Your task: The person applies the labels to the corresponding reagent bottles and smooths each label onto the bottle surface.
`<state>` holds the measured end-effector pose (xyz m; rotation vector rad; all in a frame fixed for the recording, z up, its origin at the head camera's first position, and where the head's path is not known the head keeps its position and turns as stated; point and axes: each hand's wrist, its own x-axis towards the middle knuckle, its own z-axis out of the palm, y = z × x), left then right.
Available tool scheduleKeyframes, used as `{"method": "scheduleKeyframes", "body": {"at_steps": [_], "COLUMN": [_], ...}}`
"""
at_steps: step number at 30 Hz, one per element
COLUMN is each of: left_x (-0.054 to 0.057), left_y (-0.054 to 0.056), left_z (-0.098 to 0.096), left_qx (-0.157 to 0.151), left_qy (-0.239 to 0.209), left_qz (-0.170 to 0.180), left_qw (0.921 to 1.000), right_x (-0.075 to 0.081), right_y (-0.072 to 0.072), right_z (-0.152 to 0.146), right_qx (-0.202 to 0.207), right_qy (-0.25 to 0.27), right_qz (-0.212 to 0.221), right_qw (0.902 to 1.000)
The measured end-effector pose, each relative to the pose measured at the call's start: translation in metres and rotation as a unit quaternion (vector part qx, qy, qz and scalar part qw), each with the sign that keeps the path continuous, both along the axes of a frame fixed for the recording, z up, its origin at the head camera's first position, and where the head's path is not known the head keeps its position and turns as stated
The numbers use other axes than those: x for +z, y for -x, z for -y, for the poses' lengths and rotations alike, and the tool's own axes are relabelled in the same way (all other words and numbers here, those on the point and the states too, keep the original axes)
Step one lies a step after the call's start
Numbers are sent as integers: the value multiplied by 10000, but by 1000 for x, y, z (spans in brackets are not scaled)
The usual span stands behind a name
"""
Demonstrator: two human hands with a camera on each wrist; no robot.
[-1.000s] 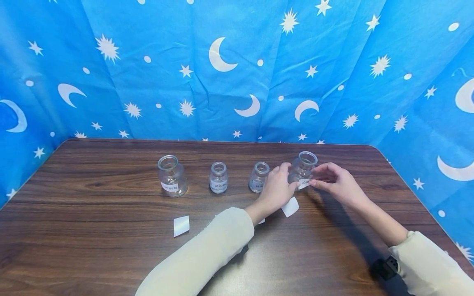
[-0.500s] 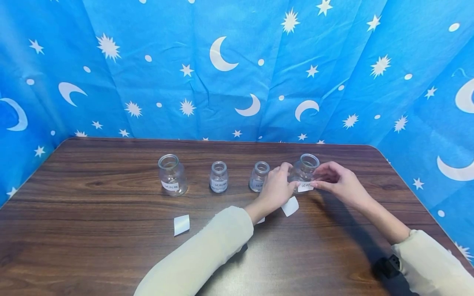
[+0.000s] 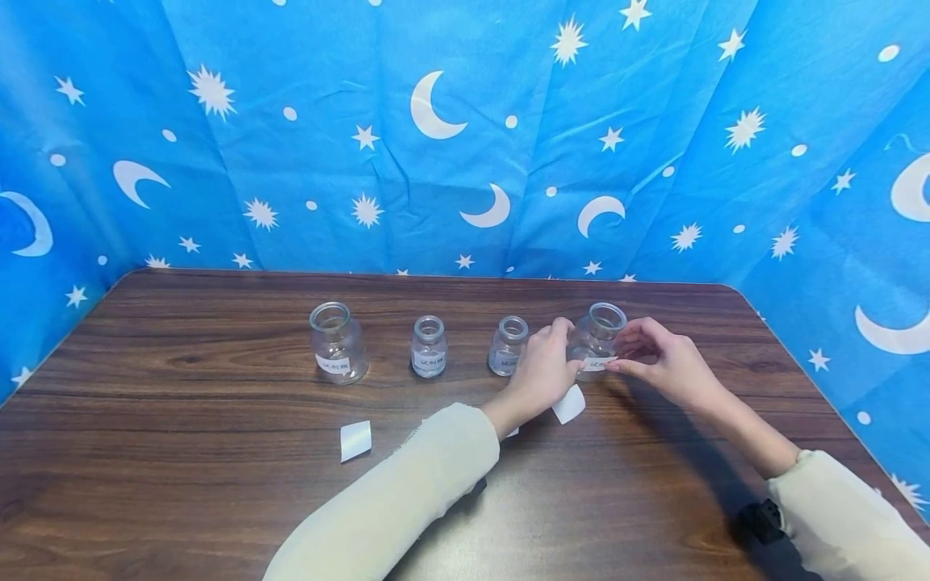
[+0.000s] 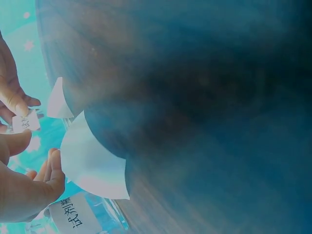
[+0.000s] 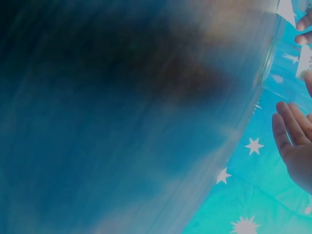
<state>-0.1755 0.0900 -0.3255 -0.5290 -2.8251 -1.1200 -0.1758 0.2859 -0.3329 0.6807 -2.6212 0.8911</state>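
A wide-mouthed clear glass jar (image 3: 592, 345) stands upright at the right end of a row of jars. My left hand (image 3: 539, 367) holds its left side, index finger along the shoulder, thumb tip at the left end of a white label (image 3: 599, 365). From the right, my right hand (image 3: 672, 365) pinches the label's right end, thumb in front and fingers bent beside the jar. Printed characters show on the label (image 4: 27, 122) in the left wrist view. The right wrist view catches only part of the label (image 5: 304, 61) near its edge.
Left of the hands stand a small labelled jar (image 3: 506, 359), another small one (image 3: 429, 361) and a large one (image 3: 341, 343). White paper squares lie in front: one left (image 3: 356, 440), one below the left hand (image 3: 569, 405), one mostly under the left sleeve (image 3: 436, 468).
The label has gone from slanted to nearly level and now lies close against the jar's front. The jar's rim has shifted slightly right and toward me. Both hands have barely moved.
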Motion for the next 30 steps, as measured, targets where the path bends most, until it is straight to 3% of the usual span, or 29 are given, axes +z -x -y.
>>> {"method": "scheduleKeyframes", "body": {"at_steps": [9, 20, 30], "left_x": [-4, -1, -2], "left_y": [2, 1, 3], "left_z": [1, 3, 5], "left_qx": [-75, -260, -375], "left_qy": [42, -87, -153], "left_qz": [-152, -17, 39], "left_qw": [9998, 9996, 9992], "right_x": [-2, 9, 5], "right_y": [-1, -4, -4], "right_z": [3, -5, -9], "right_qx": [17, 186, 325], "right_qy": [-191, -193, -292], "right_qz": [-256, 306, -250], "right_qw": [9995, 9992, 9987]}}
